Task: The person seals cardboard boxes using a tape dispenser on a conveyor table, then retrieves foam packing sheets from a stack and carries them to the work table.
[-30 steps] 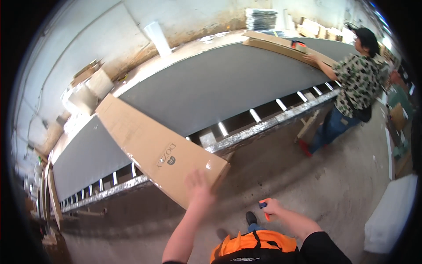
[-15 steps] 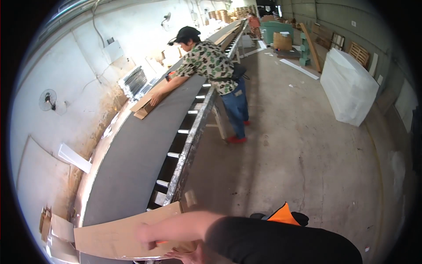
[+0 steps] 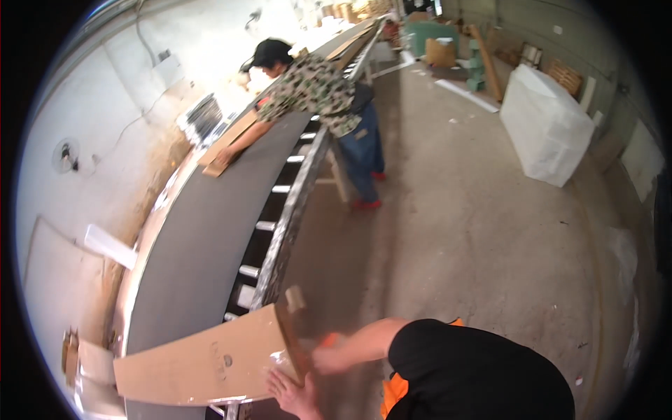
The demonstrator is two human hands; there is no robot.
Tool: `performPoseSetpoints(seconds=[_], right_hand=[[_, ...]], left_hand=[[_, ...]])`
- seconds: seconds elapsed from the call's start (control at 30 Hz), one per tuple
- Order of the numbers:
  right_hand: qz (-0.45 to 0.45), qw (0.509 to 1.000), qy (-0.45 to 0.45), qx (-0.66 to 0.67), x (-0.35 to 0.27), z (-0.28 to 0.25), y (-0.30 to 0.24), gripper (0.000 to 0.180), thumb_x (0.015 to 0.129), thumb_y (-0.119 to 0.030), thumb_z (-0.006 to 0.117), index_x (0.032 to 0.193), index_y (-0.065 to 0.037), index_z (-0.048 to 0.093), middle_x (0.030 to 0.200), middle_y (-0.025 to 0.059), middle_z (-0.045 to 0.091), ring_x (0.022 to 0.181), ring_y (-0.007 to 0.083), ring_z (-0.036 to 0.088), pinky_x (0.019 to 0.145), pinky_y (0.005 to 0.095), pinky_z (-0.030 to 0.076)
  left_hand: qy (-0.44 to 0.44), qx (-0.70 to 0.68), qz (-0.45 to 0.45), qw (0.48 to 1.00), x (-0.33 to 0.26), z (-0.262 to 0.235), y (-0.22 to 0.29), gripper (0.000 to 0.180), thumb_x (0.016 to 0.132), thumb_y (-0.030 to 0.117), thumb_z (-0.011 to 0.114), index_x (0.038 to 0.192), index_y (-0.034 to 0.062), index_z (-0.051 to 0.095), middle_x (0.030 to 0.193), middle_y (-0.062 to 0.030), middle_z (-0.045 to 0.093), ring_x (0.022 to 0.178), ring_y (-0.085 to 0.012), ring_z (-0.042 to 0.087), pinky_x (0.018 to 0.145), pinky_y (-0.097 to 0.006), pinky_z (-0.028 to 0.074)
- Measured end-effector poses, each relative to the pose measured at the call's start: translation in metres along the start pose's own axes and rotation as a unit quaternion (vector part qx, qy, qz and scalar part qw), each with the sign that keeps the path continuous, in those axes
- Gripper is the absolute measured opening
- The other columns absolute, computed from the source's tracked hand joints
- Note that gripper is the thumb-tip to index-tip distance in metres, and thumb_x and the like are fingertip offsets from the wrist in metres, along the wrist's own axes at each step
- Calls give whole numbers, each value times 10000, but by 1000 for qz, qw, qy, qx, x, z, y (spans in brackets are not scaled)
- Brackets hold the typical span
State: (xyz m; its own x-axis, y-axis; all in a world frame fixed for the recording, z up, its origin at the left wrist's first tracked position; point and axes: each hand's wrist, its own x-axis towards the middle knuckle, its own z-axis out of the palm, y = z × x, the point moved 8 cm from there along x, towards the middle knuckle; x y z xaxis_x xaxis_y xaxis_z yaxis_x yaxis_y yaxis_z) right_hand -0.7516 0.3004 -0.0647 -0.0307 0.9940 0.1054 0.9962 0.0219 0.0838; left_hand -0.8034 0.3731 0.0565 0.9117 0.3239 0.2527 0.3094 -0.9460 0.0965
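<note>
A long brown cardboard box (image 3: 203,357) lies across the near end of the conveyor, clear tape shining at its right end. My left hand (image 3: 292,393) rests open on that taped end, fingers spread over the cardboard. Just beyond the box's right end is my right hand (image 3: 330,358), smeared by motion, its fingers closed around a small orange-red object (image 3: 329,340) whose kind I cannot make out. The box's end face is partly covered by my hands.
A grey conveyor belt (image 3: 203,231) runs away, metal rollers (image 3: 266,225) along its right side. A co-worker (image 3: 315,91) in a camouflage shirt leans over it, touching a long flat carton (image 3: 227,143). A white wrapped block (image 3: 546,126) stands on the floor at right.
My right hand has moved right, from over the box's top to beyond its right end, with the orange-red object. My left hand now shows more fully on the box. The view has shifted slightly.
</note>
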Motion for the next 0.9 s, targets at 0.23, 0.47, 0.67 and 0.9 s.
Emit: performPoseSetpoints(seconds=[0.23,0.47,0.67,0.9], right_hand=[[472,539,-86,692,-153,20,131,467,661,-80,688,1099,-230,746,925,53,734,786,138,681,659,287,546],[288,441,87,846,-49,-45,334,706,576,7,570,1278,77,580,970,153,700,763,158,670,717,246,538],[244,521,-172,800,8,-7,302,353,554,-36,674,897,38,712,826,130,681,713,198,625,646,311,505],[354,386,112,844,-90,-58,96,616,626,-47,750,1231,5,644,1249,170,644,1188,191,585,1049,310,402]], left_hand=[[36,-61,-37,997,-5,15,-3,947,826,506,663,1494,-19,246,1533,-186,295,1432,-432,207,1164,-574,150],[34,-78,-67,994,-11,22,-18,955,831,476,677,1490,-38,216,1530,-223,255,1426,-455,186,1162,-585,130],[-26,-73,-67,995,-12,28,-24,998,818,453,688,1505,-41,158,1551,-243,198,1440,-460,144,1169,-580,101],[-143,-60,166,974,120,-31,84,851,828,445,675,1490,48,317,1563,-176,265,1446,-426,204,1181,-531,95]])
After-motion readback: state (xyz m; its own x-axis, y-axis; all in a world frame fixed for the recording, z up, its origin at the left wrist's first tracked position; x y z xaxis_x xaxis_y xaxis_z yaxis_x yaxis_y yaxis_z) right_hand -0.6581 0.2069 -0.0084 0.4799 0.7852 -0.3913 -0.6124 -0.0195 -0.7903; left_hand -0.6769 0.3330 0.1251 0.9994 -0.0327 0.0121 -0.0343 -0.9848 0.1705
